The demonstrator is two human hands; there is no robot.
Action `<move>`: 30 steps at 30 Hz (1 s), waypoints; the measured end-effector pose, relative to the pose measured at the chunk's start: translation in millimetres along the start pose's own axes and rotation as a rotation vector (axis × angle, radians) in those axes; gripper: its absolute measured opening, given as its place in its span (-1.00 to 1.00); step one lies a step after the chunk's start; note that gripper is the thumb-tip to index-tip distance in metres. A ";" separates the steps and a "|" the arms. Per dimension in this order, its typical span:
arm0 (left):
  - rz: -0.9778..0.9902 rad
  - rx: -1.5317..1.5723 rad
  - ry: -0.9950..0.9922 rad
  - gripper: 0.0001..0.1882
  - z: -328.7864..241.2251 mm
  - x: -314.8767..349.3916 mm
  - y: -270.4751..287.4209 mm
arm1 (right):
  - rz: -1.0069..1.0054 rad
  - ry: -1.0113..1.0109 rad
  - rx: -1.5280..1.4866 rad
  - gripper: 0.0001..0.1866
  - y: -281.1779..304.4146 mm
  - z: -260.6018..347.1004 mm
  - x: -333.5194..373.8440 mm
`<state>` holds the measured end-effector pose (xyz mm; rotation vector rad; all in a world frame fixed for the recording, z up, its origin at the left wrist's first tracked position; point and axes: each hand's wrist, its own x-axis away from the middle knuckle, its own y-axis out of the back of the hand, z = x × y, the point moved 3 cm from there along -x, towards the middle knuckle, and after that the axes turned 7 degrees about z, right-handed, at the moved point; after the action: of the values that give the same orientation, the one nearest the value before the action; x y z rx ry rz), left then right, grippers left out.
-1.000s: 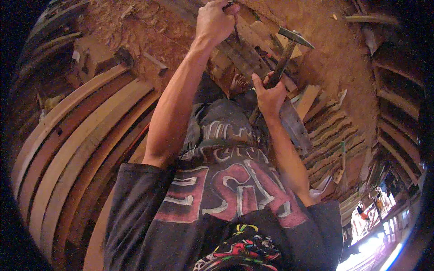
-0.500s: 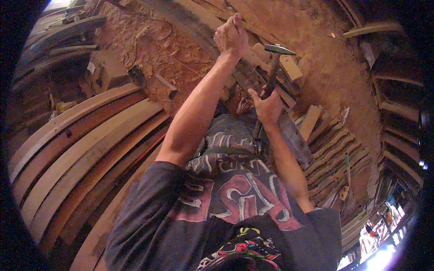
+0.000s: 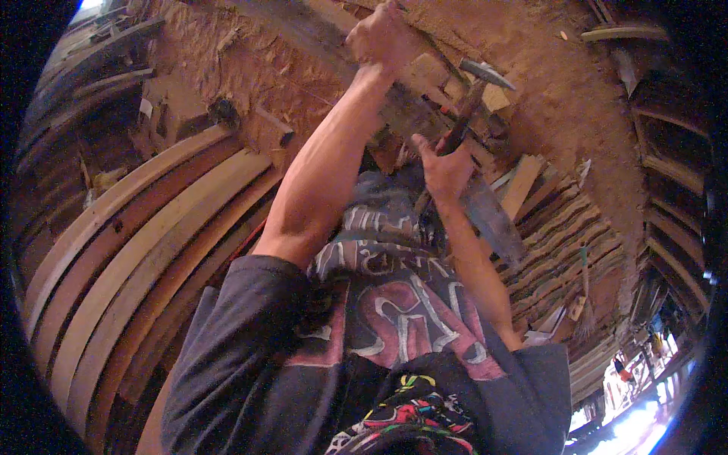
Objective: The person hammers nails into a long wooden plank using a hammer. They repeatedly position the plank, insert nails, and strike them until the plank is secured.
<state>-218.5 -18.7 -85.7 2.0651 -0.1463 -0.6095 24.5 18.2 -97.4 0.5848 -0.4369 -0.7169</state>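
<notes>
A hammer [image 3: 474, 98] with a metal head and a dark handle is gripped in my right hand [image 3: 449, 173], my thumb lying along the handle. Its head points up and away from me. Farther forward, my left hand [image 3: 378, 36] is closed in a fist at the top of the view, over a long dark beam [image 3: 315, 34]. Whatever its fingers hold, if anything, is hidden. Wood blocks [image 3: 426, 72] lie between and just beyond the two hands.
Several long curved-looking boards [image 3: 163, 220] lie on the left. Rough stacked planks [image 3: 565, 235] and a short pale board [image 3: 522, 186] are on the right. Reddish sawdust [image 3: 550, 83] covers the ground. A box-like wooden piece [image 3: 171, 114] stands at far left.
In the view, my left hand has shifted up and slightly left. The hammer has tilted farther right, its head now angled downward to the right; my right hand still holds it.
</notes>
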 end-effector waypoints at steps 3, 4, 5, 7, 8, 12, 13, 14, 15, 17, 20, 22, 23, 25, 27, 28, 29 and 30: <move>-0.084 0.094 0.074 -0.59 9.3 10.5 16.4 | 0.028 -0.001 0.072 -0.39 -16.1 -12.9 14.3; -0.117 0.125 0.115 -0.59 12.8 15.6 23.1 | 0.065 -0.049 0.043 -0.38 -18.1 -10.6 17.7; -0.149 0.125 0.102 -0.59 12.4 17.3 23.1 | 0.103 -0.098 0.015 -0.37 -18.8 -8.9 19.7; -0.210 0.125 0.072 -0.59 8.2 16.0 21.3 | 0.114 0.032 0.116 -0.22 -5.4 -3.0 12.5; -0.206 0.121 0.063 -0.59 6.0 18.4 24.8 | 0.126 0.086 0.173 -0.14 1.1 -1.5 13.1; -0.198 0.096 0.038 -0.59 3.4 25.9 27.2 | 0.066 0.302 0.112 -0.26 1.9 3.9 10.6; -0.197 0.086 0.032 -0.59 2.0 24.0 27.5 | 0.078 0.286 0.161 -0.25 -2.5 2.3 13.1; -0.141 0.081 0.075 -0.61 1.7 23.5 26.5 | 0.090 0.271 0.211 -0.23 -5.7 1.5 15.2; -0.084 0.075 0.117 -0.62 1.4 23.7 25.5 | 0.084 0.253 0.231 -0.25 -6.4 1.7 15.9; -0.030 0.045 0.183 -0.61 2.4 25.4 27.2 | 0.078 0.226 0.276 -0.27 -5.4 2.6 19.7; 0.106 -0.022 0.288 -0.71 -0.3 16.7 27.9 | 0.006 0.240 0.320 -0.32 -9.6 -3.0 21.9; 0.363 -0.075 0.442 -0.89 -1.4 12.9 31.6 | 0.051 0.203 0.299 -0.33 -11.9 -1.3 16.9; 0.252 -0.101 0.401 -0.83 1.4 10.6 29.8 | 0.065 0.189 0.289 -0.34 -11.0 1.2 14.2; 0.030 -0.154 0.314 -0.69 16.0 9.8 11.9 | 0.056 0.210 0.315 -0.34 -17.3 -3.8 14.3; -0.078 -0.045 0.203 -0.74 26.8 12.2 5.0 | 0.082 0.193 0.297 -0.30 -26.9 -5.1 7.3; -0.124 0.010 0.151 -0.75 27.1 9.9 8.0 | 0.118 0.164 0.278 -0.25 -28.6 -6.2 8.1; -0.138 -0.034 0.101 -0.75 26.9 8.8 10.6 | 0.154 0.136 0.258 -0.19 -30.0 -7.0 8.6; -0.152 -0.078 0.051 -0.73 26.7 12.1 14.1 | 0.166 0.139 0.246 -0.19 -30.4 -7.0 9.1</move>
<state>-218.8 -51.0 -89.9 2.0263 0.0636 -0.6440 20.0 -4.3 -120.4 0.8150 -0.4413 -0.4635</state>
